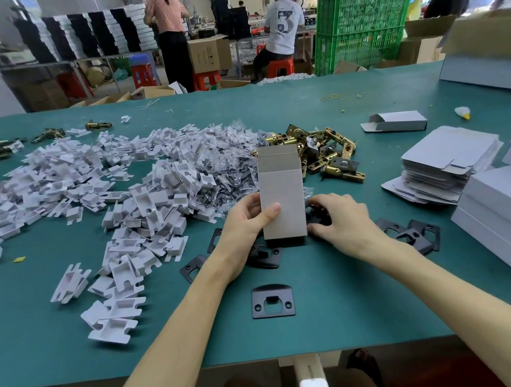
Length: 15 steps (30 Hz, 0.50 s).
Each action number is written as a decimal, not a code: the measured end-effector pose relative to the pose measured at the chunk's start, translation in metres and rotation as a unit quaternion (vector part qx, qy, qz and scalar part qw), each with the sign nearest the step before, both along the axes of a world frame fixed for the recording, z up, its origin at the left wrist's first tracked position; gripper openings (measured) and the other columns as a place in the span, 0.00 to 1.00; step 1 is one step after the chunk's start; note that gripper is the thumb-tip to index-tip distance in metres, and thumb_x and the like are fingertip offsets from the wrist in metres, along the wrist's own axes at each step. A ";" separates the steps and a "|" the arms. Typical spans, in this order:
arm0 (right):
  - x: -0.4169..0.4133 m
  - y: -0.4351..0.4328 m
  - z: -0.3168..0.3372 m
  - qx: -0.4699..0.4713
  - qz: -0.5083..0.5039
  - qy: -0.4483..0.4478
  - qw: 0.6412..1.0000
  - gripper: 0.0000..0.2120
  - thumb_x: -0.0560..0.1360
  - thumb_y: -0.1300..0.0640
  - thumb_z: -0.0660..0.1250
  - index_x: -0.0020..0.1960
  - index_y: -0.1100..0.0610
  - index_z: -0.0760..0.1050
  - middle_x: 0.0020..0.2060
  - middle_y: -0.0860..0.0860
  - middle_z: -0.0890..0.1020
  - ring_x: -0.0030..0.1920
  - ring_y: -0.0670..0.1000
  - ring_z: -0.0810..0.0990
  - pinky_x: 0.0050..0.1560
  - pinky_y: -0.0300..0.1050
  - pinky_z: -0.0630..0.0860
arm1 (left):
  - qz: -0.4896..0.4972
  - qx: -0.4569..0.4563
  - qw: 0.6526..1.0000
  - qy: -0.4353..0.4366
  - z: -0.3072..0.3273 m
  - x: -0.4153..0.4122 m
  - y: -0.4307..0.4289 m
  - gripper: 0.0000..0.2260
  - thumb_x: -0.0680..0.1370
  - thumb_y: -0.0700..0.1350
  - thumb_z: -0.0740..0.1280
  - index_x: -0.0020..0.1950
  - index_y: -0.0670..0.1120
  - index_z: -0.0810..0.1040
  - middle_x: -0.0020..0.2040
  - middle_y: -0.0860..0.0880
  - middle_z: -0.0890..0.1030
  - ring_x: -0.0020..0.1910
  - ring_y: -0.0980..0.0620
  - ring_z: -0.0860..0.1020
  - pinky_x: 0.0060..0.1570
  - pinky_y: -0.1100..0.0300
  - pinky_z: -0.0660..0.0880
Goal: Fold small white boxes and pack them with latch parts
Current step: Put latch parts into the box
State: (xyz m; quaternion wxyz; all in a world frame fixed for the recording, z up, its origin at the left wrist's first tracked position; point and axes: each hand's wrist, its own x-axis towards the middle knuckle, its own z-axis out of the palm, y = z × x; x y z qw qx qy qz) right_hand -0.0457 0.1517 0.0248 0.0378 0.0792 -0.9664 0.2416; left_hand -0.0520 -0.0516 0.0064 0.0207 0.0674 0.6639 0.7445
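A small white box (pixel 282 197) stands upright on the green table (pixel 338 319) with its top flap open. My left hand (pixel 244 222) grips its left side, thumb across the front face. Just right of the box, my right hand (pixel 338 219) pinches a black latch part (pixel 315 217). Black strike plates lie around the box: one near the front edge (pixel 272 301), one under my left wrist (pixel 189 268), others at the right (pixel 414 234). A heap of brass latches (pixel 325 152) lies behind the box.
A wide heap of white plastic inserts (pixel 98 189) and small clear bags (pixel 229 164) covers the left half. Flat box blanks (pixel 444 162) and stacked white boxes (pixel 506 216) stand at the right, with one folded box (pixel 397 122) lying farther back. People work in the background.
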 end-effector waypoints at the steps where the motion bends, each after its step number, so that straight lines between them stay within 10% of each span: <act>1: -0.001 -0.001 0.000 -0.024 -0.010 0.000 1.000 0.24 0.76 0.51 0.72 0.71 0.49 0.73 0.63 0.51 0.80 0.66 0.58 0.72 0.64 0.53 0.67 | 0.000 0.002 1.000 0.001 0.001 0.001 0.000 0.19 0.78 0.44 0.73 0.68 0.43 0.77 0.63 0.44 0.85 0.64 0.45 0.82 0.68 0.44 0.77; 8: 0.001 0.001 -0.003 -0.055 -0.037 0.037 0.997 0.16 0.76 0.52 0.74 0.62 0.45 0.79 0.59 0.45 0.80 0.67 0.53 0.67 0.55 0.47 0.54 | -0.003 0.002 1.000 0.004 0.002 0.003 0.000 0.24 0.75 0.46 0.73 0.69 0.41 0.76 0.63 0.44 0.84 0.64 0.45 0.82 0.68 0.44 0.77; 15: 0.003 -0.001 0.004 -0.050 -0.019 0.059 0.997 0.16 0.78 0.60 0.71 0.65 0.52 0.80 0.60 0.52 0.80 0.64 0.55 0.72 0.67 0.55 0.67 | -0.009 0.003 1.000 0.004 0.003 0.003 -0.001 0.17 0.80 0.40 0.71 0.69 0.41 0.76 0.63 0.45 0.85 0.63 0.47 0.83 0.65 0.48 0.79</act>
